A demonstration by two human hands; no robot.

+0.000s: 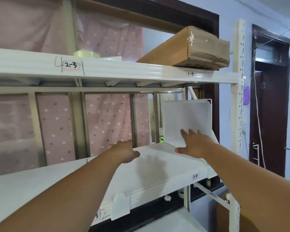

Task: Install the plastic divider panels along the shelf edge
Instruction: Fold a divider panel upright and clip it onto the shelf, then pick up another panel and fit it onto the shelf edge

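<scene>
Fig.: shelf unit mid-install, seen from my head cam.

Progress (my estimate): one translucent plastic divider panel (186, 120) stands upright at the right end of the lower shelf (157, 171), near the slotted upright post (239, 64). A small white clip-like piece (120, 206) hangs over the shelf's front edge, nearer me; whether it is a panel bracket or a label holder I cannot tell. No other dividers show along the lower shelf, so most of the row looks undone. The seating of the standing panel is also unconfirmed, since its bottom edge is hidden behind my right hand.

Right hand (193, 144): fingers (184, 132) spread wide and flat against the panel's lower face, thumb resting low by the shelf surface. It presses or steadies the panel w/o wrapping round it.

Left hand (124, 152): reaching toward the shelf's back edge, palm down, fingers pointing away from me and mostly hidden. How far they are spread, or whether they hold anything, I cannot tell.

Upper shelf (107, 69) carries a taped cardboard box (187, 49) and a tape roll (86, 53); labels read 2-3 and 2-4. No dividers visible there.
</scene>
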